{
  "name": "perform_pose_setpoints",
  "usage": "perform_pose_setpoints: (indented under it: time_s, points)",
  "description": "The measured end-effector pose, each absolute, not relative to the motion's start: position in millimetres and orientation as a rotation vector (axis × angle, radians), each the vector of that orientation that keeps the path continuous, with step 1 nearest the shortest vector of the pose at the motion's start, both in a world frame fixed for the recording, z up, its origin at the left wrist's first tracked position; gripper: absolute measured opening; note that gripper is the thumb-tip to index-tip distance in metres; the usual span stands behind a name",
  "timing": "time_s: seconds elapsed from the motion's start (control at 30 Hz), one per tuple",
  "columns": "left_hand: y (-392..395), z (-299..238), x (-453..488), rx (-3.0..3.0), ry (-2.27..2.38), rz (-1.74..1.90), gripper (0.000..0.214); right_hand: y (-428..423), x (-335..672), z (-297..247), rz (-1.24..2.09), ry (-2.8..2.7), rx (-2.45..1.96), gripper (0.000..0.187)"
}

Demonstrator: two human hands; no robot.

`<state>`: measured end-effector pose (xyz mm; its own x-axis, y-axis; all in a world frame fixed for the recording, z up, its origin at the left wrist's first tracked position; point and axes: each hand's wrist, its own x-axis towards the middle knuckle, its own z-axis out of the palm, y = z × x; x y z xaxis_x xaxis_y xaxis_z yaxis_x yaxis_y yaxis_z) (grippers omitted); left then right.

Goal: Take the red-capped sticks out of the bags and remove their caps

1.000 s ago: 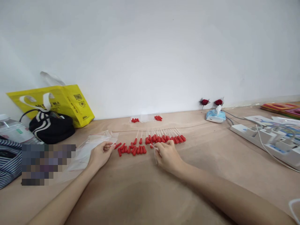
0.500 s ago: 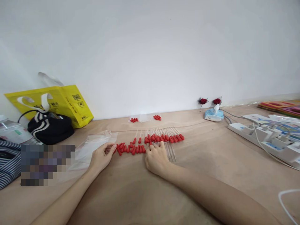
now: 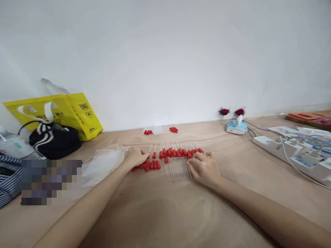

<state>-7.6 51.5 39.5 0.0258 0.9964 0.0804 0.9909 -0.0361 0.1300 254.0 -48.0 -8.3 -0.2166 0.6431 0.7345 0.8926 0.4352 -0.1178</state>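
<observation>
A plain pale wall [image 3: 165, 62] is seen behind a brown table [image 3: 155, 213]. In the middle of the table, a long row of red-topped droppers [image 3: 178, 153] is laid out, and the clock is read from there. Their thin tubes are pointed toward 12 o'clock. More thin clear tubes [image 3: 178, 169] are set side by side at 6 o'clock. A heap of red bulbs [image 3: 155, 165] is found at 8 o'clock, and a lone dropper [image 3: 154, 155] is placed at 9.

The left hand [image 3: 136, 156] is held at 9 o'clock, just beyond the lone dropper and over part of the heap. Its fingers are bent by the red bulbs, but it cannot be told if one is pinched. The right hand [image 3: 205, 169] is put down at 4 o'clock, at the end of the row. Its fingers are curled there, and what is held, if anything, cannot be told.

Flat clear bags [image 3: 103, 165] are spread near 9 o'clock, partly hidden by the left arm. Farther that way, a black pouch [image 3: 55, 141] is set before a yellow bag [image 3: 85, 117]. Two dark red flowers [image 3: 224, 111] are seen at 2 o'clock, with a blue tissue pack [image 3: 236, 128] just beside them. A white power strip [image 3: 292, 156] is placed at 3 o'clock.
</observation>
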Motion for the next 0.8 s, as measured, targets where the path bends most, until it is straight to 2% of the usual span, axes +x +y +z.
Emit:
perform_pose_setpoints:
  time_s: [0.23, 0.33, 0.43, 0.63, 0.8]
  points:
    - [73.0, 37.6, 2.0, 2.118, 2.216, 0.180, 0.034, -45.4, 263.4, -11.2, -0.370, -1.897, -1.292, 0.020]
    - [62.6, 45.2, -0.2, 2.208, 2.211, 0.275, 0.032, -46.0, 263.1, -13.4, -0.334, -1.898, -1.254, 0.018]
    - [39.1, 49.6, -3.6, 2.374, 2.149, 0.447, 0.020, -46.8, 263.3, -15.2, -0.332, -1.877, -1.205, 0.015]
    - [-18.1, 21.2, 2.8, 2.872, 1.328, 0.850, 0.012, -55.3, 257.0, -11.3, -0.416, -1.980, -1.014, 0.037]
    - [-37.7, -3.3, 19.7, 2.902, 0.929, 1.046, 0.007, -61.3, 244.2, -10.5, -0.442, -2.123, -0.912, 0.025]
